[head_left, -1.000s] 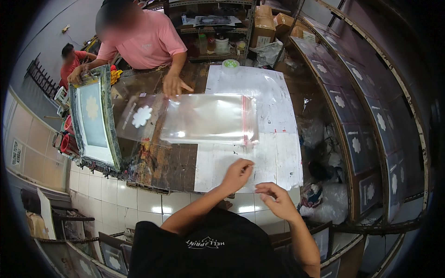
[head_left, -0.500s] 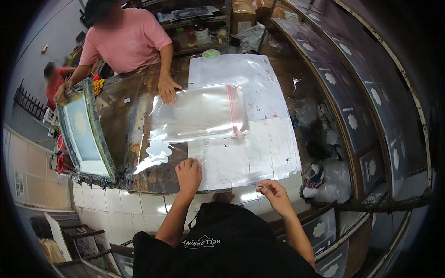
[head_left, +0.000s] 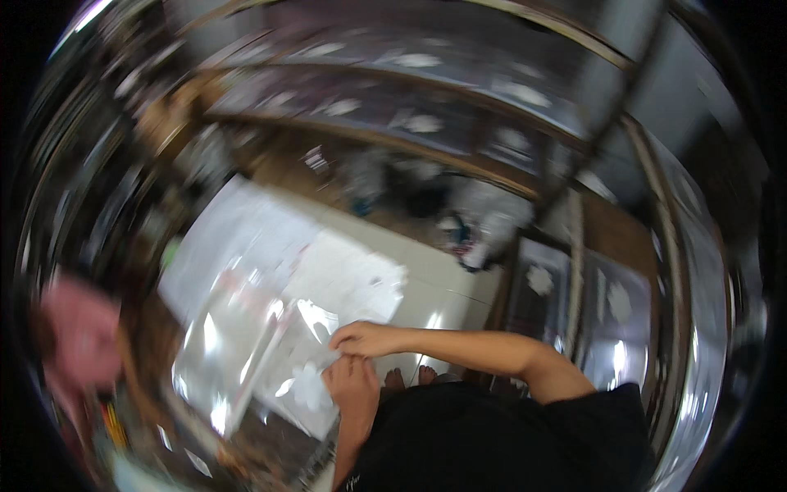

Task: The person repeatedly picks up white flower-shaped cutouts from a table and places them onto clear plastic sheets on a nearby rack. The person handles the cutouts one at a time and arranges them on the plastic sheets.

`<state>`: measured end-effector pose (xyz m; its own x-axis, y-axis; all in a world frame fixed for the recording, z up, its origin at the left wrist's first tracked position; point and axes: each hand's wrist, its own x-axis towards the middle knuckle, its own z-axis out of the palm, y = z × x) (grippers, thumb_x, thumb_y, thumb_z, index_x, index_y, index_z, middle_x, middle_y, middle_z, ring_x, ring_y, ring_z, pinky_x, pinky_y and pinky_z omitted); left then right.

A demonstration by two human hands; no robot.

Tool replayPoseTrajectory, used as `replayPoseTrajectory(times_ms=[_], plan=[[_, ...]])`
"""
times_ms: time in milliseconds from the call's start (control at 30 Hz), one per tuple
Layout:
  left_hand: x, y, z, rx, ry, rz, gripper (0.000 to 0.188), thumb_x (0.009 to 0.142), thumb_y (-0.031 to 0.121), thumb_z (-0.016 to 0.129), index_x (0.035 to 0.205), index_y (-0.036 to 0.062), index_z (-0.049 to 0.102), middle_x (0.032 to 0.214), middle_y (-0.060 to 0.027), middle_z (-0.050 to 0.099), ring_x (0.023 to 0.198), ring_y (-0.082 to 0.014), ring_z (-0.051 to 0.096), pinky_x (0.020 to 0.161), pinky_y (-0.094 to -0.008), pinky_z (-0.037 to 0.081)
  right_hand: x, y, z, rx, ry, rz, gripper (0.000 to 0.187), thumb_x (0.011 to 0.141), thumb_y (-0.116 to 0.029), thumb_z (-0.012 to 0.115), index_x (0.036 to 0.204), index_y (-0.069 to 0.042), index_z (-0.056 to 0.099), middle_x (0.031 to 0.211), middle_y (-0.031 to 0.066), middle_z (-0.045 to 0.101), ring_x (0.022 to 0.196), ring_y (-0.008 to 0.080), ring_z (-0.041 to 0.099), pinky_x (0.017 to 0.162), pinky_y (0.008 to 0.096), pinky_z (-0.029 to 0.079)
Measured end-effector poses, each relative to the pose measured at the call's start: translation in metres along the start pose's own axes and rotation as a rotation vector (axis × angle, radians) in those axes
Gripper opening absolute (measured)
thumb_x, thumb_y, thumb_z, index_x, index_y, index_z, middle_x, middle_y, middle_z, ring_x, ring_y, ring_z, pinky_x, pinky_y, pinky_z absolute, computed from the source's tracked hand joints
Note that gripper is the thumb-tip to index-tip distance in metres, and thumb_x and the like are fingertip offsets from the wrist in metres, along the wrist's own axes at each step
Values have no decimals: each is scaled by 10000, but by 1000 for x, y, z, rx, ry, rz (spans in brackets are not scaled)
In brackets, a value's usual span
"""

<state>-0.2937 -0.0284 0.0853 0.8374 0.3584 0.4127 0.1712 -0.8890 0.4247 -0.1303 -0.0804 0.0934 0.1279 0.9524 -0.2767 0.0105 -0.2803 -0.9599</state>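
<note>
Frame is motion-blurred. We see both hands meeting at the near edge of a clear plastic bag [head_left: 246, 344] lying flat on the tabletop [head_left: 443, 279]. Left hand [head_left: 354, 385] rests on the bag corner beside a white flower-shaped piece [head_left: 310, 387]. Right hand [head_left: 366, 338] has its fingers [head_left: 340, 343] curled onto the bag edge; actual pinch we cannot tell. White paper sheet [head_left: 348, 279] lies under the bag.

Both hands, left hand [head_left: 354, 385] and right hand [head_left: 365, 338], meet on a clear plastic sheet [head_left: 270, 344].
</note>
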Motion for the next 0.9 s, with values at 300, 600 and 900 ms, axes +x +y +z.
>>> replayPoseTrajectory(times_ms=[300,600,900], plan=[[72,67,-45,-466,87,443,405,881,203,650,1193,-55,635,897,-141,572,839,-312,505,781,-429,381,-112,-136,-139,-578,161,-29,264,865,-16,527,1093,27,655,1050,165,701,894,249,745,688,365,613],[118,83,-3,-480,173,449,281,920,201,612,1085,-19,674,814,-151,588,762,-305,537,698,-424,432,-451,-301,-170,-547,970,232,221,973,-99,573,1166,7,594,1102,115,653,1000,210,713,875,323,597],[84,93,120,-476,-311,450,219,860,89,658,1053,-13,665,804,-112,588,755,-284,545,736,-419,398,-762,-238,-113,-353,1603,720,295,799,15,524,1075,-38,617,978,87,666,891,179,694,605,294,525]])
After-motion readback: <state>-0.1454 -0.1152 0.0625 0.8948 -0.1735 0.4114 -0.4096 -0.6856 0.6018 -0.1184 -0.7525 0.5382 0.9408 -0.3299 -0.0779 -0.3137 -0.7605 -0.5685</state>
